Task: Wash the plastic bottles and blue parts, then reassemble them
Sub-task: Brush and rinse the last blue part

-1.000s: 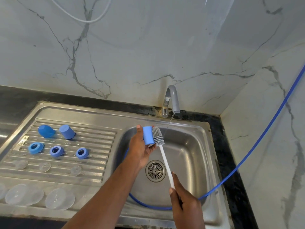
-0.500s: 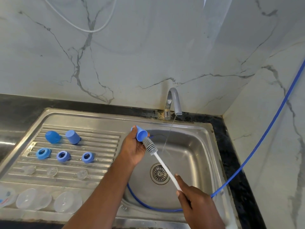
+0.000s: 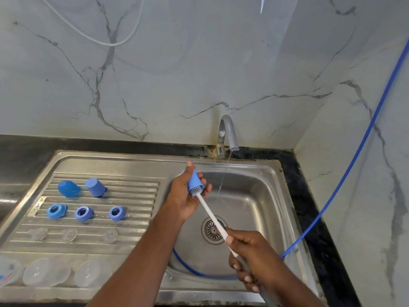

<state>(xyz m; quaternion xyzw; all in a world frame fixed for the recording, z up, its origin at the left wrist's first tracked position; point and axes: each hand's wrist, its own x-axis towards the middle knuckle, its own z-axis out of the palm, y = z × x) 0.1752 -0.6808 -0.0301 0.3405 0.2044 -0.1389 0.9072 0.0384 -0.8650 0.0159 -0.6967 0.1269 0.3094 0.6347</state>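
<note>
Stretching across the bottom of the view, the steel sink [image 3: 243, 168] is catching a thin stream of water [image 3: 223, 176] from the grey tap [image 3: 228, 134], and it is falling just right of the hands, not onto them. Over the basin, the left hand [image 3: 183, 196] is gripping a blue cap [image 3: 194, 179], thumb up along the far side and fingers curled underneath, the cap's open mouth tilting down toward the right. Lower and nearer, the right hand [image 3: 254, 260] is wrapping tight round the grey grip of the bottle brush [image 3: 212, 214]. Its white shaft is slanting up-left, with the bristle head sitting in the cap's mouth. A blue hose [image 3: 345, 173] is running down the right wall into the basin. On the drainboard [image 3: 132, 196] to the left, clear bottles [image 3: 35, 271] are lying along the front edge. Behind them, two more blue caps [image 3: 68, 189], three blue rings [image 3: 83, 213] and three clear teats [image 3: 69, 234] are resting on the ribs, all apart.
</note>
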